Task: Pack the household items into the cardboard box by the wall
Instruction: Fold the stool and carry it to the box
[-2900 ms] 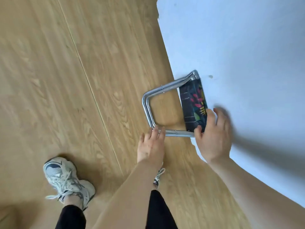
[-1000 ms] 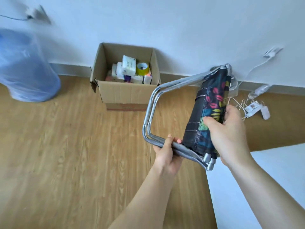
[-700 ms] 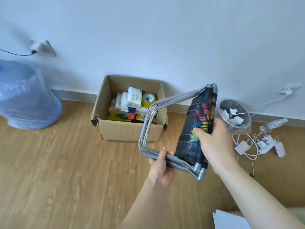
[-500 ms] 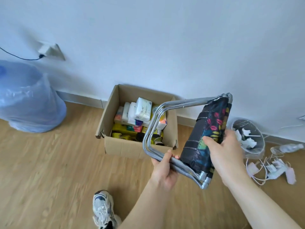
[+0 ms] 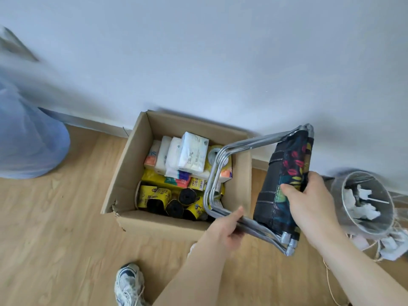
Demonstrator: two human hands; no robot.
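I hold a folded stool with silver metal legs and a dark leaf-patterned fabric seat, in the air over the right side of the open cardboard box that stands against the wall. My left hand grips the lower metal tubes. My right hand clasps the fabric seat. The box holds white tissue packs, a roll of tape partly behind the frame, yellow packages and black rolls.
A big blue water bottle stands at the left by the wall. A clear wastebasket with paper scraps and a tangle of white chargers lie at the right. My shoe is on the wooden floor before the box.
I lifted the stool from the floor, turned and walked to the box. It now hangs over the box's right side, closer than half a second ago.
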